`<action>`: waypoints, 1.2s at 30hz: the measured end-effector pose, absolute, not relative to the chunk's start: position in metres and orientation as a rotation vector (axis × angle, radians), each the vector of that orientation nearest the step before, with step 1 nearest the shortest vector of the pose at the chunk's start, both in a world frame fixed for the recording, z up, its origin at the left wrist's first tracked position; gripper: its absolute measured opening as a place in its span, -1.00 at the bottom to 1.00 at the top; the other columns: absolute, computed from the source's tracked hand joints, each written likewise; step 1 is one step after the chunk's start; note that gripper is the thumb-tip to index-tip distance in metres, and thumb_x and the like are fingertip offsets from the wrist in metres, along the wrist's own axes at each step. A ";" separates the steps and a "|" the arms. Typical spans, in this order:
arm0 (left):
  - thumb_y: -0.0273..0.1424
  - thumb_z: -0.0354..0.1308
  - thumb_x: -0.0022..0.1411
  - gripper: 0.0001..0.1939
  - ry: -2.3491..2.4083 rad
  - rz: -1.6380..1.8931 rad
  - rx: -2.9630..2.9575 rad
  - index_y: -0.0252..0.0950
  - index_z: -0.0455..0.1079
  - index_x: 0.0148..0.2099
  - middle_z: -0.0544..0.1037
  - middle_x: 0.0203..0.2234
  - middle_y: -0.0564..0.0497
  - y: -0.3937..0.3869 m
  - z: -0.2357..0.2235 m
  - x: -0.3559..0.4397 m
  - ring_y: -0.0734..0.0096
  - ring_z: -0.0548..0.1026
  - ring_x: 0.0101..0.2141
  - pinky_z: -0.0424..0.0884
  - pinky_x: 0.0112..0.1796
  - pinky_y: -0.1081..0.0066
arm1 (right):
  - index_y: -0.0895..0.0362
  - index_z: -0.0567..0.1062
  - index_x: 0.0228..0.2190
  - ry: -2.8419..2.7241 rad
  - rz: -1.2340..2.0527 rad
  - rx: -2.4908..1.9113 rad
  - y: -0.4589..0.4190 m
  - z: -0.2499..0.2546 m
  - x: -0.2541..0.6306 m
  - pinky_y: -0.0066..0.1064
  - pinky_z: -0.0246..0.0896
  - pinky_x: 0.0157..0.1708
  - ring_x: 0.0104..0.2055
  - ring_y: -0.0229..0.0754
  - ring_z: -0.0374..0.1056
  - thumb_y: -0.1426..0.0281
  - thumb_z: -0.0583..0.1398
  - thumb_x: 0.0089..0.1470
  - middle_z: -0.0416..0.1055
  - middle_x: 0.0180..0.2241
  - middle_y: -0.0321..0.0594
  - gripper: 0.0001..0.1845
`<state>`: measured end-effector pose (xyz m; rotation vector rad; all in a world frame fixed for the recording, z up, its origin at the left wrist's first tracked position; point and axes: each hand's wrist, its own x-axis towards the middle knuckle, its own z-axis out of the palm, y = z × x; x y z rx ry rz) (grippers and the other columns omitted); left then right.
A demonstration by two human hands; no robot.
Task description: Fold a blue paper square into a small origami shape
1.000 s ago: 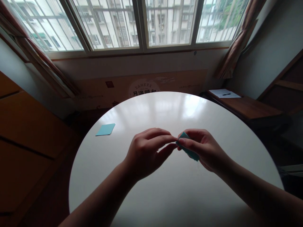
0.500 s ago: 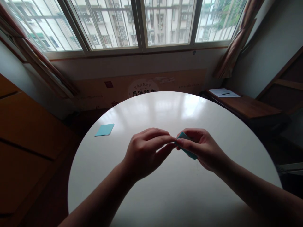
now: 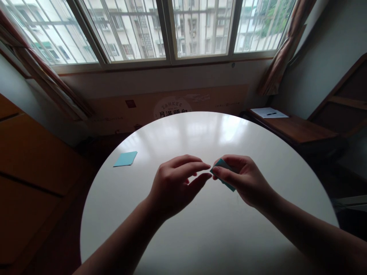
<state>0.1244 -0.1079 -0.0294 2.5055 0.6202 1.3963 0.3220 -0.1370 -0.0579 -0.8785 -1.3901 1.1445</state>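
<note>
A folded piece of teal paper (image 3: 228,185) is pinched between the thumb and fingers of my right hand (image 3: 245,179), held above the white table. Part of the paper is hidden behind the thumb. Close by on its left, my left hand (image 3: 177,181) has thumb and forefinger parted, with a small gap between them at the paper's left corner. Nothing shows between those fingertips. Another light teal paper square (image 3: 125,159), perhaps a small stack, lies flat near the table's left edge.
The round white table (image 3: 195,244) fills the middle of the view. Behind it on the right stands a brown wooden desk (image 3: 304,129) with a white sheet (image 3: 262,111) and a pen (image 3: 272,113) on it. An orange cabinet (image 3: 28,152) stands at the left, and barred windows (image 3: 200,26) are ahead.
My left thumb and forefinger have come apart and let go of the paper's left corner. My right hand still holds the paper in nearly the same place.
</note>
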 end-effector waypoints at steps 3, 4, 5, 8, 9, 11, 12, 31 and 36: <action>-0.48 0.35 0.17 -0.93 0.720 1.279 2.262 -0.35 0.57 -0.25 0.59 -0.37 -0.05 -0.110 -0.029 0.128 0.54 0.49 -0.51 0.42 -0.58 0.60 | 0.15 0.59 -0.47 -1.405 1.083 -0.904 -0.137 -0.055 0.321 -0.52 0.01 -0.56 -0.54 -0.37 0.17 0.41 0.32 0.11 0.38 -0.57 -0.35 -0.87; -0.46 0.34 0.18 -0.94 0.756 1.242 2.184 -0.35 0.57 -0.27 0.58 -0.39 -0.04 -0.110 -0.029 0.129 0.54 0.49 -0.51 0.40 -0.60 0.61 | 0.15 0.58 -0.48 -1.412 1.069 -0.915 -0.137 -0.055 0.321 -0.52 -0.01 -0.57 -0.55 -0.38 0.14 0.41 0.33 0.11 0.35 -0.59 -0.36 -0.86; -0.45 0.33 0.18 -0.94 0.790 1.210 2.111 -0.34 0.57 -0.30 0.57 -0.41 -0.03 -0.111 -0.029 0.131 0.53 0.48 -0.51 0.38 -0.61 0.61 | 0.16 0.58 -0.48 -1.419 1.058 -0.925 -0.137 -0.054 0.320 -0.52 -0.02 -0.58 -0.56 -0.39 0.11 0.41 0.33 0.11 0.33 -0.60 -0.37 -0.86; -0.40 0.31 0.17 -0.89 0.855 1.124 1.921 -0.35 0.54 -0.37 0.52 -0.48 -0.01 -0.114 -0.029 0.136 0.49 0.44 -0.50 0.33 -0.64 0.60 | 0.18 0.57 -0.48 -1.440 1.042 -0.937 -0.138 -0.053 0.319 -0.53 -0.03 -0.59 -0.56 -0.39 0.09 0.41 0.33 0.10 0.33 -0.60 -0.37 -0.86; -0.39 0.31 0.16 -0.87 0.866 1.091 1.867 -0.35 0.53 -0.38 0.51 -0.50 0.00 -0.114 -0.029 0.136 0.49 0.42 -0.51 0.32 -0.65 0.59 | 0.18 0.57 -0.48 -1.446 1.036 -0.938 -0.138 -0.053 0.318 -0.53 -0.02 -0.59 -0.56 -0.39 0.10 0.41 0.33 0.10 0.34 -0.59 -0.36 -0.86; -0.38 0.30 0.16 -0.86 0.880 1.020 1.777 -0.36 0.51 -0.38 0.48 -0.53 0.02 -0.114 -0.030 0.137 0.52 0.37 -0.55 0.30 -0.66 0.59 | 0.18 0.57 -0.48 -1.457 1.020 -0.945 -0.137 -0.054 0.319 -0.53 0.01 -0.58 -0.54 -0.38 0.13 0.41 0.32 0.10 0.36 -0.58 -0.34 -0.86; -0.38 0.30 0.16 -0.86 0.883 0.989 1.741 -0.36 0.50 -0.38 0.47 -0.54 0.03 -0.113 -0.030 0.136 0.53 0.35 -0.56 0.30 -0.66 0.59 | 0.17 0.58 -0.47 -1.456 1.010 -0.943 -0.137 -0.054 0.319 -0.54 0.03 -0.57 -0.54 -0.38 0.15 0.41 0.32 0.10 0.37 -0.57 -0.34 -0.87; -0.45 0.29 0.12 -0.94 0.841 0.843 1.589 -0.36 0.51 -0.36 0.48 -0.52 0.07 -0.109 -0.032 0.136 0.57 0.37 -0.55 0.35 -0.62 0.63 | 0.13 0.58 -0.53 -1.171 1.324 -0.823 -0.132 -0.057 0.325 -0.54 0.12 -0.53 -0.50 -0.33 0.24 0.38 0.35 0.02 0.37 -0.58 -0.35 -0.86; -0.45 0.28 0.14 -0.93 0.825 0.836 1.566 -0.36 0.51 -0.36 0.46 -0.55 0.08 -0.110 -0.034 0.136 0.58 0.35 -0.57 0.35 -0.63 0.63 | 0.15 0.54 -0.52 -1.218 1.330 -0.803 -0.131 -0.057 0.323 -0.51 0.11 -0.54 -0.51 -0.31 0.25 0.34 0.34 0.04 0.36 -0.58 -0.34 -0.82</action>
